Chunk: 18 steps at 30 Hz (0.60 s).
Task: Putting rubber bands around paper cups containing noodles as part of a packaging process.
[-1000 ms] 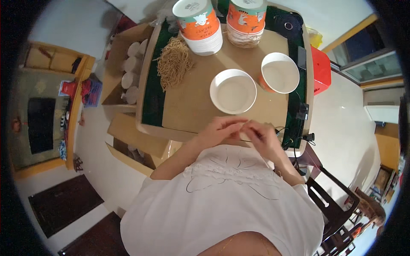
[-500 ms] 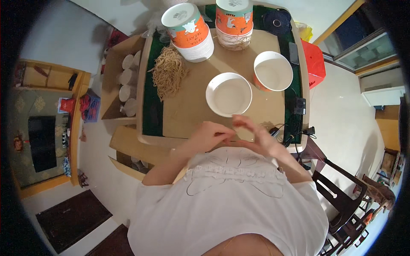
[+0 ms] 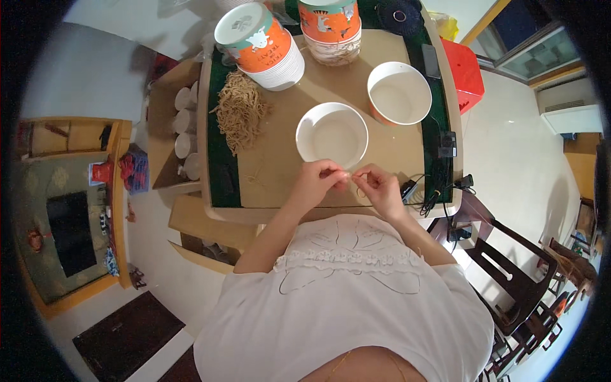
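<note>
My left hand (image 3: 321, 180) and my right hand (image 3: 377, 188) meet fingertip to fingertip just in front of a white-lined paper bucket (image 3: 332, 135). Both pinch a thin tan cord (image 3: 360, 191), mostly hidden by the fingers; a small loop of it shows under the right hand. To the right stands a second open paper bucket (image 3: 400, 95), with some orange on its outside. A tangled heap of tan cords (image 3: 240, 113) lies at the left of the table.
At the back stand a stack of upturned orange and green buckets (image 3: 264, 51) and another stack (image 3: 330, 28) wound with cord. Black cables (image 3: 435, 196) lie at the right edge. Cardboard boxes (image 3: 170, 121) flank the table's left; a red stool (image 3: 463, 75) is at right.
My hands, apart and blurred before, have come together at the fingertips in a pinch, closer to the near bucket. The view has shifted slightly; the buckets stay in place.
</note>
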Motion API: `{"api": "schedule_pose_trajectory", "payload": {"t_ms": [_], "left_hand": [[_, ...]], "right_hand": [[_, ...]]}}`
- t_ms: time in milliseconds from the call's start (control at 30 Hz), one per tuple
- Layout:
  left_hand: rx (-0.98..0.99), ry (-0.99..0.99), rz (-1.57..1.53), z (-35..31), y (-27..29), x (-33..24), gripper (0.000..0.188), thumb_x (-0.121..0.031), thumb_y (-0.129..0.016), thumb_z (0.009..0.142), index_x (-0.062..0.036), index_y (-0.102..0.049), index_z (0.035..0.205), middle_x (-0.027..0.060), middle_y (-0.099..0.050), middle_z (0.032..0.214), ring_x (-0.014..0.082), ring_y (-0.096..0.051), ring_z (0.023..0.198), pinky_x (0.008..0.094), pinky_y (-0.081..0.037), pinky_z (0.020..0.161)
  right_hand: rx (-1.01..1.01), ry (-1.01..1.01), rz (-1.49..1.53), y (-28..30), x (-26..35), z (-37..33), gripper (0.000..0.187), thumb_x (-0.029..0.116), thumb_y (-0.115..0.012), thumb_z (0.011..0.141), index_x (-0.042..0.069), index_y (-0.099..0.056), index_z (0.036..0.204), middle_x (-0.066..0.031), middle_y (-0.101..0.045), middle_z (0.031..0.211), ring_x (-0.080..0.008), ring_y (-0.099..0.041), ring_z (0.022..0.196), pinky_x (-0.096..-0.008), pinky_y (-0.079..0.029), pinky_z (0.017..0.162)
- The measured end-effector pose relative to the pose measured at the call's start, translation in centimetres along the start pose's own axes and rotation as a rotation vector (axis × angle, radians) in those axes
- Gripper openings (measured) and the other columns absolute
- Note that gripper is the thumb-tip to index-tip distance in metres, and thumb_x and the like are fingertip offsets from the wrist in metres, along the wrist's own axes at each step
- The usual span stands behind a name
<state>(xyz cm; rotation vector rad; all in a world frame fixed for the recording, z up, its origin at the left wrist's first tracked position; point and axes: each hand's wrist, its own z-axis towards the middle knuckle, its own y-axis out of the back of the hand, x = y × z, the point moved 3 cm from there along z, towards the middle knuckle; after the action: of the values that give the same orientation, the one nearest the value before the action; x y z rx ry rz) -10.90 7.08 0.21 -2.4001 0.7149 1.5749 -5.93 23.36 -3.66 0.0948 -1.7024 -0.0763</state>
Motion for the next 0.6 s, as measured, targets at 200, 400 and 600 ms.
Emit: {"api": "schedule_pose_trajectory", "payload": {"t_ms": [200,400,600], "left_hand": [[-0.141,-0.065,0.056,2.2,-0.4,1.1,0.01,-0.005,-0.057,0.087,0.0034,-0.062,0.089,0.008,-0.065,0.08,0.0132,-0.064,0.071,0.0238,-0.052,0.064],[-0.184,-0.018,-0.113,3.3,-1.0,1.7,0.018,-0.016,-0.055,0.09,-0.0004,-0.063,0.089,0.0023,-0.059,0.07,0.007,-0.053,0.061,0.0188,-0.044,0.055],[0.029,0.057,-0.103,4.0,-1.7,2.1,0.023,-0.021,-0.057,0.089,-0.0031,-0.06,0.075,-0.0021,-0.049,0.061,0.0053,-0.041,0.054,0.0212,-0.033,0.048]], "right_hand": [[-0.105,-0.188,0.12,2.8,-1.9,1.6,0.006,0.004,-0.062,0.084,0.001,-0.059,0.088,0.0017,-0.056,0.068,-0.0018,-0.047,0.056,-0.0163,-0.037,0.048],[-0.118,-0.109,0.21,2.4,-1.5,1.8,0.005,0.003,-0.061,0.084,0.001,-0.058,0.087,-0.0011,-0.062,0.075,-0.0027,-0.051,0.06,-0.0171,-0.041,0.053],[-0.12,-0.082,0.142,2.2,-0.6,2.1,0.005,0.004,-0.064,0.083,0.002,-0.06,0.086,0.0033,-0.056,0.068,-0.0001,-0.046,0.06,-0.0161,-0.037,0.053]]}}
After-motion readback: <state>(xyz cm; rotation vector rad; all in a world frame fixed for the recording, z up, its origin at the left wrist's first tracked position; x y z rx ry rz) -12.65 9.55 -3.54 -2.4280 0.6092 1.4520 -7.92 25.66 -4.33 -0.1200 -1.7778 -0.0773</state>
